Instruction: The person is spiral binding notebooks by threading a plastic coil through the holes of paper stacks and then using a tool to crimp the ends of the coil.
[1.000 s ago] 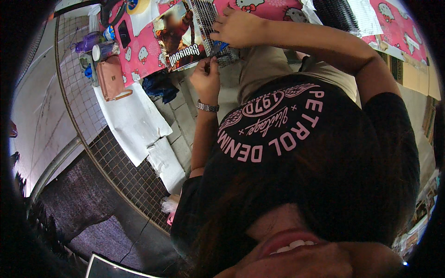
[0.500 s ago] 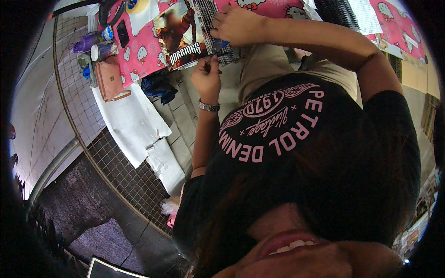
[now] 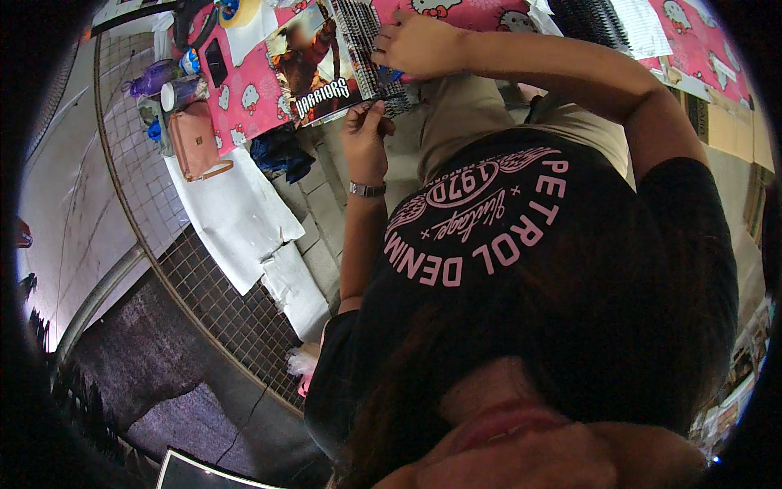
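A notebook [image 3: 314, 65] with a picture of a figure and large white lettering on its cover lies near the table's front edge. Along its right side runs a black spiral binding coil [image 3: 364, 53]. My left hand [image 3: 366, 138], wearing a metal watch, is closed in a pinch at the lower end of this coil; what lies between the fingertips is partly hidden. From the right, my right hand [image 3: 419, 47] reaches across with fingers curled down over the binding edge. A small blue patch shows under it. Its fingertips are partly hidden.
A pink patterned cloth [image 3: 244, 106] covers the table. Left of the notebook lie a phone [image 3: 216, 63], a pink pouch [image 3: 194, 140], a lidded cup [image 3: 175, 94] and a tape roll [image 3: 239, 10]. More black coils [image 3: 588, 24] are at the back right. A wire grid [image 3: 122, 138] stands left.
My left hand has turned slightly at the wrist, staying by the coil's lower end. My right hand has barely moved. The whole view has shifted a little.
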Motion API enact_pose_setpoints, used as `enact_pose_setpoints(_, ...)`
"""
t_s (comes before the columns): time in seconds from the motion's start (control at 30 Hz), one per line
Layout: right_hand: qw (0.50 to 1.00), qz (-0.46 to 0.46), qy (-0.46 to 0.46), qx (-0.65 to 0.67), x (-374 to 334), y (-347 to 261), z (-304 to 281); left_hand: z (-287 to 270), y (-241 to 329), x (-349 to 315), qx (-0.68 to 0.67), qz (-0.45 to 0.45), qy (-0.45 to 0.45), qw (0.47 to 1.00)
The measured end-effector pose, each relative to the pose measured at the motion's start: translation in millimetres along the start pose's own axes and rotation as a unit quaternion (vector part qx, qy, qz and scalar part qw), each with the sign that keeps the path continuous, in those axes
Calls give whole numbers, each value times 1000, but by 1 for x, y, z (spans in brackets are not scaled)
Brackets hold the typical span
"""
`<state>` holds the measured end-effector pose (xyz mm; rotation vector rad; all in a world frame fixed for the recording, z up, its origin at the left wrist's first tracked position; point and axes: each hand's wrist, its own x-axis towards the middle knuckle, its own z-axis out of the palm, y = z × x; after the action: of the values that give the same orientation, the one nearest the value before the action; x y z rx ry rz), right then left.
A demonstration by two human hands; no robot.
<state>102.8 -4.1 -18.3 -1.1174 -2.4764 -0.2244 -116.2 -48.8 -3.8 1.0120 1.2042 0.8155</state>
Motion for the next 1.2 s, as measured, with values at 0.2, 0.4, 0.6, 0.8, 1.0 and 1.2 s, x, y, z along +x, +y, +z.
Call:
enact_pose_setpoints(0.2,968,56,-234,68,11,-4,-9,-1,-6,1,29,26,21,999)
enact_pose_setpoints(0.4,995,19,-101,4,-8,2,-1,-7,-10,0,-77,-39,5,996)
enact_pose_setpoints(0.6,974,37,-221,34,10,-7,-9,2,-11,2,7,-25,-8,1000)
enact_pose_setpoints(0.8,981,51,-184,30,-6,4,10,-1,-14,1,-4,-26,6,1000)
enact_pose_setpoints(1.0,995,2,-101,16,-4,-4,6,3,-18,1,5,-27,-6,1000)
enact_pose_setpoints(1.2,968,36,-241,54,6,-6,-7,3,-23,5,0,-45,11,999)
